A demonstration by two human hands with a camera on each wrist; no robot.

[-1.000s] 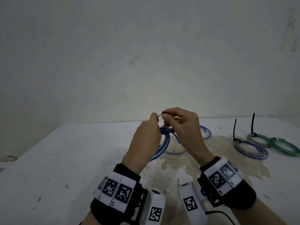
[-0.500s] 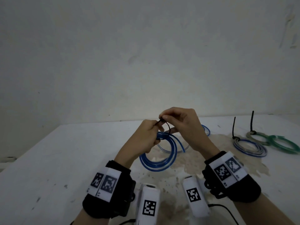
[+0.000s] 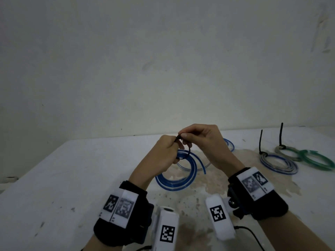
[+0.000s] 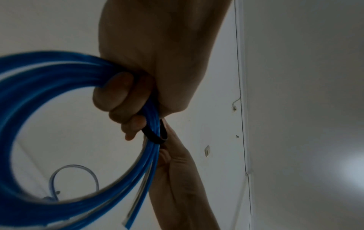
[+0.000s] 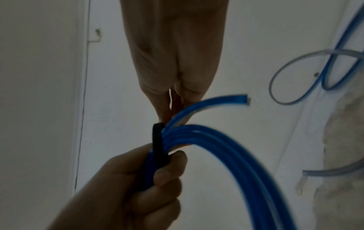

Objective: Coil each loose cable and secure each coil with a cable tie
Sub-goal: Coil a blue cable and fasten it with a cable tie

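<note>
My left hand (image 3: 173, 144) holds a coil of blue cable (image 3: 176, 180) above the white table (image 3: 72, 178), fingers curled round the bundle (image 4: 118, 96). A black cable tie (image 3: 188, 149) loops loosely round the strands beside those fingers (image 5: 158, 144). The tie's upper end is pinched by my right hand (image 3: 183, 136) just above the left thumb. One cut end of the blue cable (image 5: 242, 99) sticks out free. A pale blue loose cable (image 3: 229, 144) lies on the table behind my hands, partly hidden.
At the right of the table lie a grey-and-blue coil (image 3: 279, 163) and green coils (image 3: 315, 160), each with a black tie tail (image 3: 261, 140) standing up. A brown stain (image 3: 199, 187) marks the table under my hands. The wall is close behind.
My left wrist has dropped and swung left, so the blue coil now hangs in plain view. The tie has gone from a short tip between the fingertips to a loop round the strands.
</note>
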